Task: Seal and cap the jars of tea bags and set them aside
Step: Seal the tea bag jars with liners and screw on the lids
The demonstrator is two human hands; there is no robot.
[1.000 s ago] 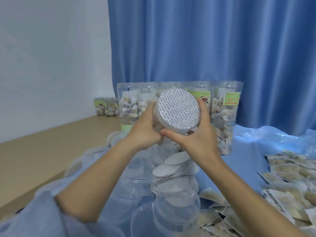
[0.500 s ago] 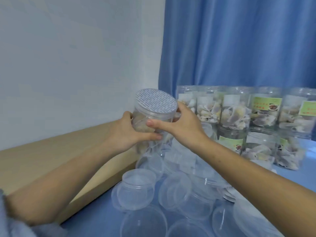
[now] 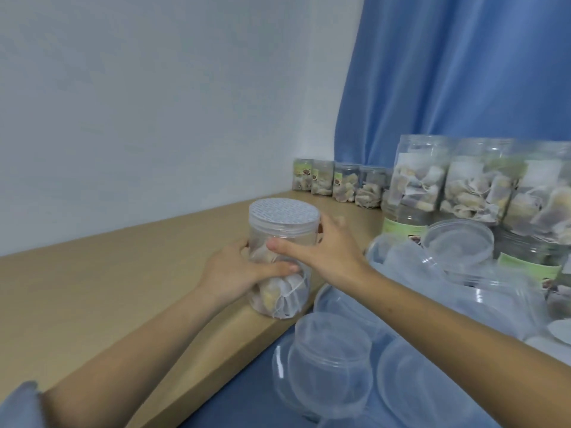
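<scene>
The clear cylindrical plastic jar of tea bags point(image 3: 279, 267) carries a transparent screw cap with a white patterned seal disc point(image 3: 283, 216) visible beneath it, so sealing and capping of this unit appear complete; the set-aside step appears to be in progress. The jar stands upright at the near edge of the light wooden ledge point(image 3: 108, 288), its base apparently on the surface. The left hand point(image 3: 238, 273) grips the jar body, thumb curled across the front. The right hand point(image 3: 324, 251) holds the jar just below the cap, thumb on the near wall and fingers wrapped behind. A row of small filled jars point(image 3: 336, 183) stands well apart at the far end of the ledge, against the blue pleated curtain point(image 3: 463, 72). Larger labelled jars point(image 3: 448, 186) are stacked at right. Loose transparent round plastic caps point(image 3: 333, 359), smooth and glossy, lie heaped on the blue cloth point(image 3: 247, 393), which suggests further units remain to be processed.
</scene>
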